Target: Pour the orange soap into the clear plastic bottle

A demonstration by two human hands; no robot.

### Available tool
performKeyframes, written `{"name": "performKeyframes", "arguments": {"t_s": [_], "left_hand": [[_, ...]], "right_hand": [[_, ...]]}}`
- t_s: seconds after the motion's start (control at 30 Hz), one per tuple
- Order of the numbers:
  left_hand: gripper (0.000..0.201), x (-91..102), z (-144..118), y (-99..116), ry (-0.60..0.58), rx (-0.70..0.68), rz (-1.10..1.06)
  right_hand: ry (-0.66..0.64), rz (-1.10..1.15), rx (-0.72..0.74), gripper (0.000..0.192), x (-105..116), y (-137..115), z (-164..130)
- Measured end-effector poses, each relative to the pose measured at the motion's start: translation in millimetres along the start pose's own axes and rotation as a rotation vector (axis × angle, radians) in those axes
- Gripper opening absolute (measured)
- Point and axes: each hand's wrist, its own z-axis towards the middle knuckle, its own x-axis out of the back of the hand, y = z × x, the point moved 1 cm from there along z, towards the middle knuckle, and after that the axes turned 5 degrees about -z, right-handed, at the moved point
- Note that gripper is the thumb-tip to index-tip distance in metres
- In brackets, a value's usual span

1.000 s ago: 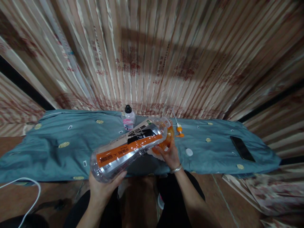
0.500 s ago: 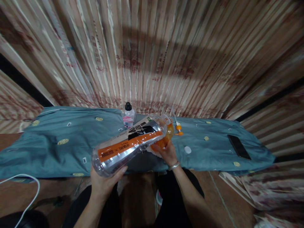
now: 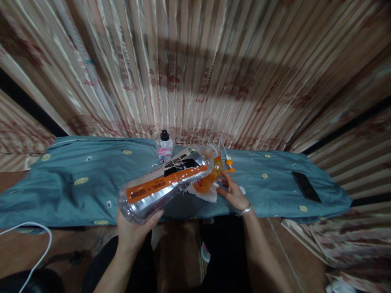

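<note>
Left hand [image 3: 133, 231] palm up under the base end of the large clear bottle [image 3: 166, 183], thumb along the near side, gripping it. Left forearm comes up from bottom of view, angled slightly right. Bottle is tilted, neck up and to the right, over the orange bottle [image 3: 206, 182]; can't tell if the mouths meet. Orange bottle stands on a white tissue [image 3: 210, 197] on the cloth-covered worktop [image 3: 104, 179].

Right hand [image 3: 234, 196] is open and holds nothing, fingers loosely spread and pointing up-left, just right of the orange bottle (fingertip contact unclear). Right forearm slants in from lower right, bracelet [image 3: 245, 210] at the wrist. Pump head [image 3: 229, 163] lies just beyond those fingers; white cap [image 3: 242, 190] partly hidden behind the hand.
</note>
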Motion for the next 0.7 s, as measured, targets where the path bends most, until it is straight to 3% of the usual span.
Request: {"name": "performKeyframes", "arguments": {"t_s": [0.1, 0.27, 0.5, 0.7], "left_hand": [[0.094, 6.3, 4.2, -6.8, -0.051, 0.042, -0.028], [0.091, 10.4, 8.5, -11.8, -0.082, 0.032, -0.036], [0.088, 5.4, 8.8, -8.0, -0.094, 0.022, -0.065], [0.083, 6.9, 10.6, -7.6, -0.118, -0.001, -0.052]], "right_hand": [[0.036, 0.000, -0.041, 0.051, 15.5, 5.3, 3.9], [0.051, 0.084, -0.029, 0.071, 14.2, -10.0, 0.5], [0.052, 0.507, -0.206, 0.083, 3.7, -20.6, -5.0], [0.068, 0.580, -0.210, 0.066, 6.8, -22.0, -4.2]]}}
